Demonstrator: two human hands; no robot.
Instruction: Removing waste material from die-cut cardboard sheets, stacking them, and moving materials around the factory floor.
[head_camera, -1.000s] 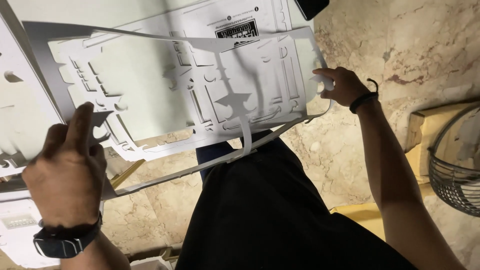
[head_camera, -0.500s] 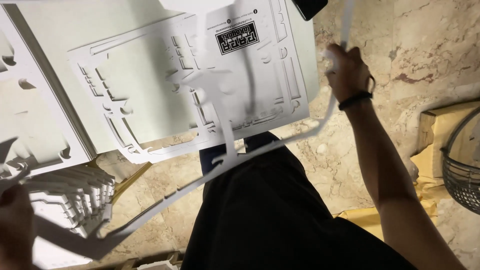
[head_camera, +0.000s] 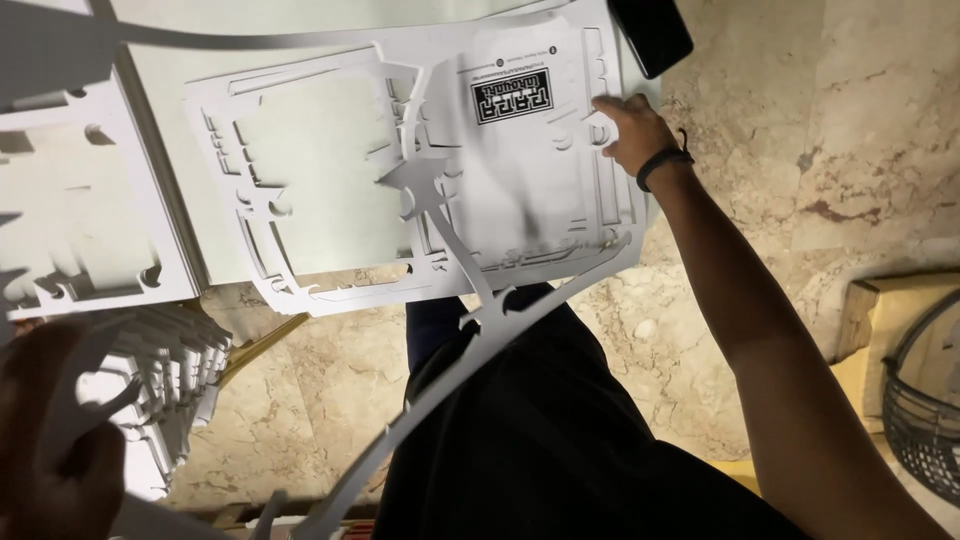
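Closing left hand (head_camera: 55, 440) low at near left, fingers curled round one end of the white offcut (head_camera: 400, 440) (blurred, so exact grip hard to read; looking like a fist-like clasp rather than a fingertip pinch). Holding wrist low, close to the body, beside dark clothing (head_camera: 560, 430).

Trailing the offcut up from that hand as a long thin strip, crossing in front of the clothing, rising to the middle of the sheet (head_camera: 520, 190), then arcing away over the upper left. Hanging mostly clear of the sheet; seemingly joined, or at least touching, near the sheet's centre.

Judging progress: stripping of the offcut well along, with most of its length lifted free and only the central run left to part. Showing empty cut-out windows in the sheet's left half; keeping printed card in the right half.

Lying just beyond the left hand: a stack (head_camera: 170, 370) of white cut pieces, under the edge of a second sheet (head_camera: 80, 220) on the pale table (head_camera: 300, 20).

Reaching right hand (head_camera: 625, 130) out on a nearly straight arm, fingers together and laid flat on the sheet's far right edge, pinning it down. Cannot tell whether the thumb is tucked under the edge. Wearing a dark band (head_camera: 665, 160) at the wrist.

Resting farther off: a dark flat device (head_camera: 650, 35) at the table corner; below, marbled floor (head_camera: 800, 150) and a wire basket (head_camera: 920, 420) at far right.
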